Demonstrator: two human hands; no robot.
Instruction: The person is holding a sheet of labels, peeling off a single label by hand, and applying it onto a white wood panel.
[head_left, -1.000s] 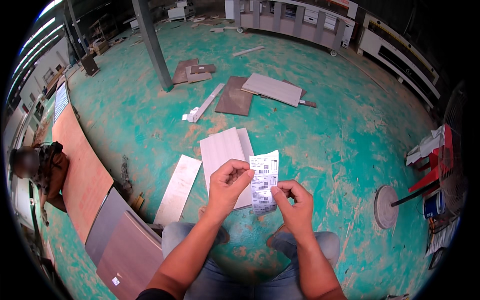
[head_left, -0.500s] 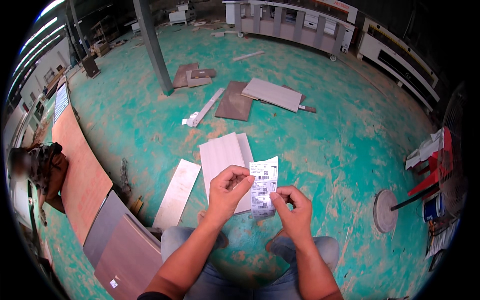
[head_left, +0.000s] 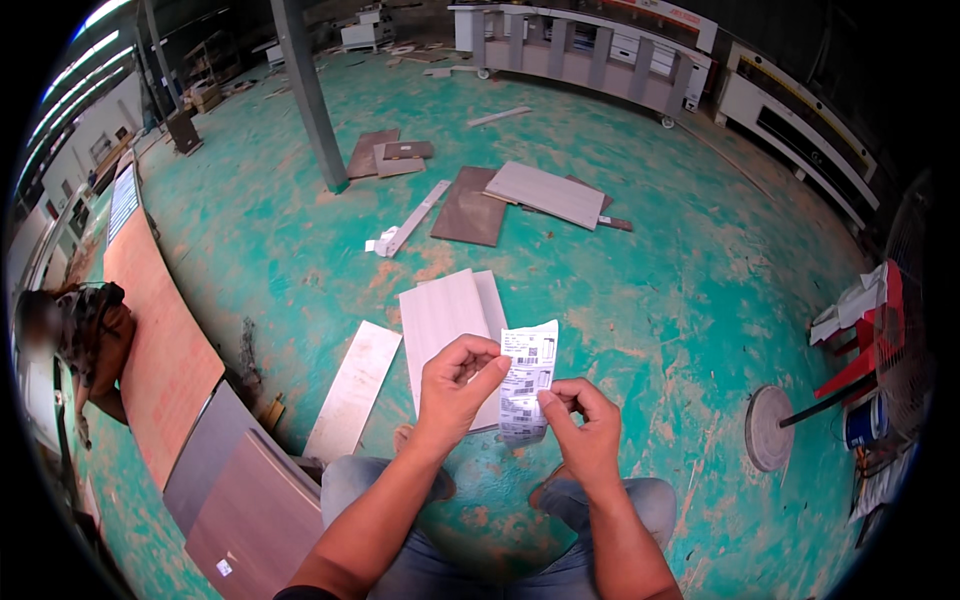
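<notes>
A strip of white printed labels (head_left: 527, 380) hangs upright between my hands, its lower end curling away. My left hand (head_left: 455, 385) pinches its left edge between thumb and fingers. Lower on the opposite edge, my right hand (head_left: 585, 425) grips it with thumb and forefinger. Behind the strip, pale wood-grain panels (head_left: 440, 310) lie overlapped on the green floor, partly hidden by my left hand and the labels. A narrower whitish board (head_left: 355, 390) lies to their left.
Dark and light panels (head_left: 470, 205) lie farther out near a grey post (head_left: 308, 100). Long boards (head_left: 165, 330) run along the left, with another person (head_left: 95, 330) beside them. On the right stand a fan base (head_left: 770, 428) and a red stool (head_left: 850, 365). Machines (head_left: 590, 55) line the back.
The view has shifted very slightly. Both hands keep their pinch on the label strip, and the right hand sits a touch farther left and lower.
</notes>
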